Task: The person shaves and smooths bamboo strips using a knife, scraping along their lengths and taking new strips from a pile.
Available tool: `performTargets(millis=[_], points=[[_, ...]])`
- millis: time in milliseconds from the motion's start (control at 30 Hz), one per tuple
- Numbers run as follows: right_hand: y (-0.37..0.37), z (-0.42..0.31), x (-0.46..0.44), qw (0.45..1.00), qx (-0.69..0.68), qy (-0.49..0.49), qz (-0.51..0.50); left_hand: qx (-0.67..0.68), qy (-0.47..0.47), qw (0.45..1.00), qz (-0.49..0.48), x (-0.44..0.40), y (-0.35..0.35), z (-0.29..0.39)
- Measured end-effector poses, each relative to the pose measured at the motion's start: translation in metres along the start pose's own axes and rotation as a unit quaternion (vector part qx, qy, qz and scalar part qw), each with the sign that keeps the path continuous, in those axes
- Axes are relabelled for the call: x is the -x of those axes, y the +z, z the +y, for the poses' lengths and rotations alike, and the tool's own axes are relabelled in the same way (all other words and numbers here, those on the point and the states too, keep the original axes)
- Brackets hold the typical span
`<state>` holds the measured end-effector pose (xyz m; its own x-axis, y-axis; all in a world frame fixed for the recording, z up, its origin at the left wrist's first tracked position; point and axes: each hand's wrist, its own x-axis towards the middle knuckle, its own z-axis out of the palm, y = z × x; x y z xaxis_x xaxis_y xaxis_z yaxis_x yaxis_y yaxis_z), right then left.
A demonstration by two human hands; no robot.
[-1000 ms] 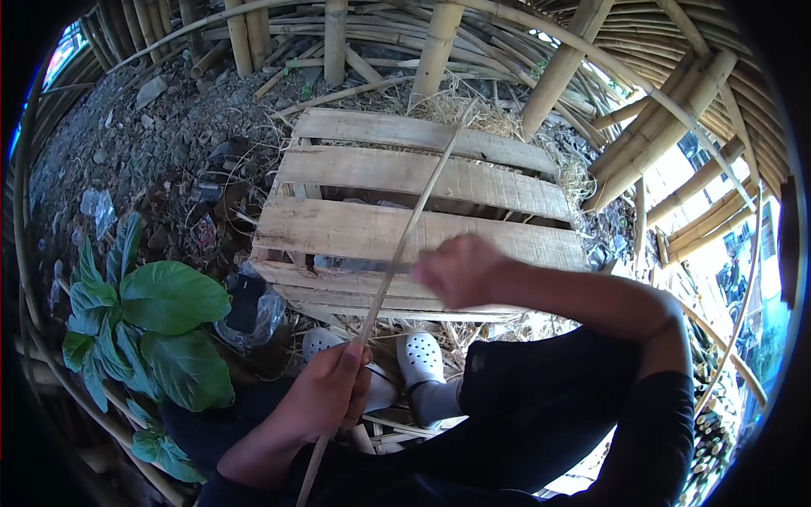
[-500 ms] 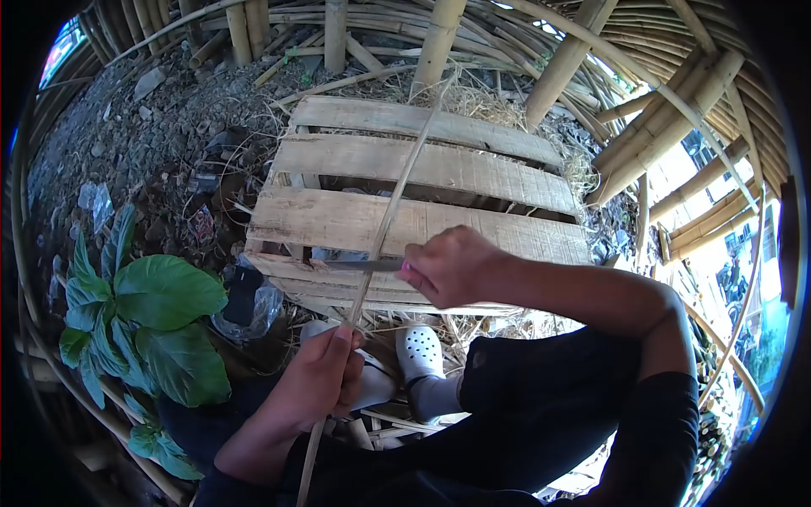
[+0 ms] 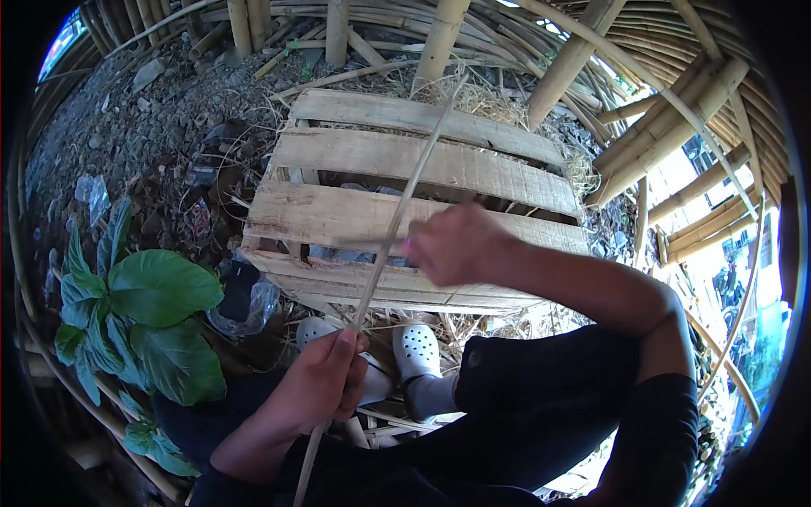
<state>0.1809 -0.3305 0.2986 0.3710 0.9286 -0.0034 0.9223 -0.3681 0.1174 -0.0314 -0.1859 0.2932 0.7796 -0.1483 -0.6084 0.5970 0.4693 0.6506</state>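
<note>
My left hand (image 3: 325, 376) is closed around the lower part of a long, thin bamboo strip (image 3: 414, 177), thumb lying along it. The strip slants up and away over a slatted wooden crate (image 3: 338, 211), its far end above the back slat. In my right hand (image 3: 460, 243), fingers curled, is a knife (image 3: 361, 242) whose blade points left and crosses the strip above my left hand. The blade is smeared by motion; whether it cuts into the strip I cannot tell. A bit of pink shows at the fingers.
A leafy green plant (image 3: 160, 291) grows at the left, near a dark object in clear plastic (image 3: 245, 300). Bamboo posts (image 3: 439, 42) and stacked poles stand behind the crate. Rubble (image 3: 127, 127) covers the ground at far left. My feet, in white clogs (image 3: 416, 351), are below the crate.
My right hand has moved up along the strip with the knife, slightly away from me. The left hand keeps its hold, and the strip's far end has shifted slightly right.
</note>
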Motion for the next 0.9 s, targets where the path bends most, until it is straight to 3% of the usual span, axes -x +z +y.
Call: performTargets(millis=[67, 133, 200, 267, 333, 367, 400, 500, 600, 633, 733, 767, 867, 900], points=[[-0.008, -0.018, 0.011, 0.987, -0.069, -0.14, -0.022, -0.004, 0.001, 1.0, 0.006, 0.003, 0.001, 0.002], [0.002, 0.001, -0.001, 0.987, -0.085, -0.135, -0.025, -0.01, 0.001, 1.0, 0.014, 0.002, -0.003, 0.001], [-0.003, 0.025, -0.02, 0.995, 0.006, 0.061, -0.081, 0.01, 0.014, 1.0, -0.008, -0.002, -0.01, -0.004], [-0.014, 0.02, -0.013, 0.994, 0.013, 0.058, -0.094, 0.002, 0.007, 1.0, -0.008, 0.001, -0.005, -0.002], [-0.017, -0.007, 0.001, 0.989, -0.064, -0.072, -0.11, -0.007, 0.005, 1.0, -0.009, 0.002, -0.001, -0.001], [-0.007, -0.003, 0.002, 0.988, -0.091, -0.105, -0.062, -0.012, 0.007, 1.0, -0.002, 0.001, -0.001, -0.002], [0.003, 0.011, -0.003, 0.989, -0.092, -0.103, -0.06, -0.019, 0.005, 1.0, 0.006, 0.002, -0.001, -0.004], [0.0, 0.06, -0.025, 0.993, 0.008, 0.073, -0.092, -0.01, 0.011, 1.0, 0.001, 0.003, -0.001, -0.002], [-0.011, 0.019, -0.01, 0.99, -0.025, 0.029, -0.135, 0.005, -0.003, 1.0, -0.004, 0.004, 0.0, -0.001], [-0.01, 0.006, -0.003, 0.993, -0.048, -0.035, -0.105, 0.006, 0.002, 1.0, -0.005, 0.003, 0.0, -0.001], [0.015, 0.049, -0.015, 0.996, -0.03, -0.018, -0.076, -0.014, 0.001, 1.0, 0.005, 0.003, -0.003, -0.004], [0.005, 0.06, -0.022, 0.991, -0.009, 0.08, -0.103, -0.007, 0.002, 1.0, 0.0, 0.003, -0.003, -0.004], [-0.009, 0.054, -0.019, 0.99, 0.009, 0.063, -0.123, -0.007, 0.005, 1.0, -0.01, 0.004, 0.0, -0.004], [-0.012, 0.034, -0.012, 0.994, 0.001, 0.011, -0.111, -0.013, 0.003, 1.0, -0.011, 0.004, 0.001, -0.004]])
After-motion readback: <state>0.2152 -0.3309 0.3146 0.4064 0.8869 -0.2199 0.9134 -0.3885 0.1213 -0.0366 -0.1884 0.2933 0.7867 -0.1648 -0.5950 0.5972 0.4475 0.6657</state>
